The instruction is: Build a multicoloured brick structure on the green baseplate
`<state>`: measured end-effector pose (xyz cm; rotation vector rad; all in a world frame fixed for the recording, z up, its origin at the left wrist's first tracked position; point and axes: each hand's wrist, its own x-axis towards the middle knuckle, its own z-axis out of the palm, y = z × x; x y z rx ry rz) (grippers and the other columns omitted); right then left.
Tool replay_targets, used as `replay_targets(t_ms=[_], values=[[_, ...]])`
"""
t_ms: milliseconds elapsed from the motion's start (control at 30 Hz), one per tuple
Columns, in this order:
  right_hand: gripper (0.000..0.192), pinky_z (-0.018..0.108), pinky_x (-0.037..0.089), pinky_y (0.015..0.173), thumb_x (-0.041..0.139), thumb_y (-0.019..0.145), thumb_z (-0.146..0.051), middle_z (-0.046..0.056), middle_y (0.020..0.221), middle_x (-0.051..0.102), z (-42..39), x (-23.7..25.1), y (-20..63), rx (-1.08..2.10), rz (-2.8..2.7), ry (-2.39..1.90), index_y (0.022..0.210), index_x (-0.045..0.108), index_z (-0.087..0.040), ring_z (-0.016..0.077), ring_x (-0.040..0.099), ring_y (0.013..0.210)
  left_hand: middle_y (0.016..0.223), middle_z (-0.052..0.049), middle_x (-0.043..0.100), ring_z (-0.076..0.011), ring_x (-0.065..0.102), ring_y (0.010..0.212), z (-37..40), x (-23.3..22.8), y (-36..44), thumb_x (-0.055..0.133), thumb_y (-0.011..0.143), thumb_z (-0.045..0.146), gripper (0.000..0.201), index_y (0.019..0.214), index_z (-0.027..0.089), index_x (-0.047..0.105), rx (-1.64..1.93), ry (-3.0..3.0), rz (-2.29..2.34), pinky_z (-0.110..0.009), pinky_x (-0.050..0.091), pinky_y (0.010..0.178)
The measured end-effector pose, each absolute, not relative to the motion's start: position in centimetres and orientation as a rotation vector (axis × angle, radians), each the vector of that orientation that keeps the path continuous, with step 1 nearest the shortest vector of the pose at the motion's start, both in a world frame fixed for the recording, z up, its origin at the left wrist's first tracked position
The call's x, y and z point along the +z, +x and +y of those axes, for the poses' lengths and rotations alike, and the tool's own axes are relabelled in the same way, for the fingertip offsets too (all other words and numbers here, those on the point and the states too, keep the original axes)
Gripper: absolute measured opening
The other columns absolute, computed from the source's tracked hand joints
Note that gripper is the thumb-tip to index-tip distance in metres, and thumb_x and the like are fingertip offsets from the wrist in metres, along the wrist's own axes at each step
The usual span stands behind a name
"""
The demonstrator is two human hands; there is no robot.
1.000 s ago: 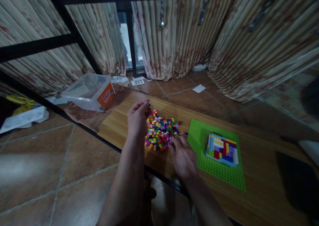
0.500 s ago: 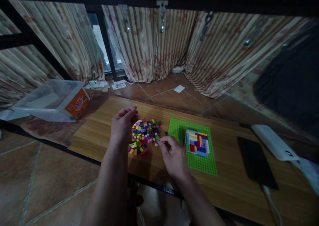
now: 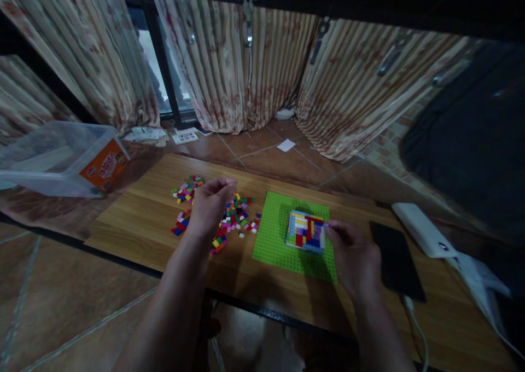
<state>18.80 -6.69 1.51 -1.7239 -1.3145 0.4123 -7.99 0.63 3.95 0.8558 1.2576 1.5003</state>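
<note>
My right hand (image 3: 356, 254) is closed in a pinch at the right edge of a square build of toy bricks (image 3: 305, 231). A small purple toy brick (image 3: 327, 225) shows at its fingertips. The build has a pale blue border with red, yellow, white and blue bricks inside, and sits on a green studded baseplate (image 3: 268, 227). Over the loose toy bricks (image 3: 234, 214), my left hand (image 3: 210, 203) has its thumb and fingers pressed together. Whatever it may hold is too small to make out. My left hand and forearm cover part of the pile.
A black phone (image 3: 397, 260) with a cable and a white power bank (image 3: 422, 230) lie on the right of the wooden table (image 3: 135, 219). Beyond its left end stands a clear plastic bin (image 3: 53, 158) with an orange label. Papers and curtains are behind.
My right hand has gone from the loose bricks to the right side of the brick build. My left hand stays over the pile, and more bricks show to its left. The view has shifted right.
</note>
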Motion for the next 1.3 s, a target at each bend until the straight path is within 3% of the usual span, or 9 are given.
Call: replay_targets(t_ms=[300, 600, 1300], values=[[0.024, 0.038, 0.047, 0.084, 0.065, 0.076, -0.044, 0.006, 0.100, 0.066, -6.6, 0.5, 19.7, 0.540, -1.413, -1.733, 0.083, 0.075, -0.023, 0.0221, 0.062, 0.093, 0.069, -0.001, 0.063, -0.0093, 0.053, 0.061, 0.6, 4.1, -7.1, 0.077, 0.061, 0.024, 0.017, 0.073, 0.014, 0.070, 1.507, 0.885, 1.273, -0.021, 0.041, 0.060], [0.024, 0.037, 0.047, 0.077, 0.066, 0.074, -0.044, 0.006, 0.100, 0.067, -6.2, 0.2, 19.8, 0.601, -1.364, -1.764, 0.083, 0.076, -0.023, 0.0217, 0.063, 0.086, 0.067, -0.001, 0.063, -0.0103, 0.052, 0.059, 0.7, 4.1, -7.2, 0.077, 0.061, 0.023, 0.015, 0.072, 0.015, 0.071, 1.524, 0.917, 1.289, -0.021, 0.041, 0.057], [0.023, 0.040, 0.048, 0.084, 0.062, 0.081, -0.042, 0.006, 0.095, 0.070, -6.5, 0.7, 18.6, 0.439, -1.464, -1.675, 0.084, 0.074, -0.023, 0.0228, 0.063, 0.089, 0.062, 0.000, 0.060, -0.0097, 0.048, 0.056, 0.3, 4.7, -7.9, 0.078, 0.062, 0.025, 0.015, 0.069, 0.014, 0.070, 1.536, 0.950, 1.307, -0.022, 0.037, 0.055]])
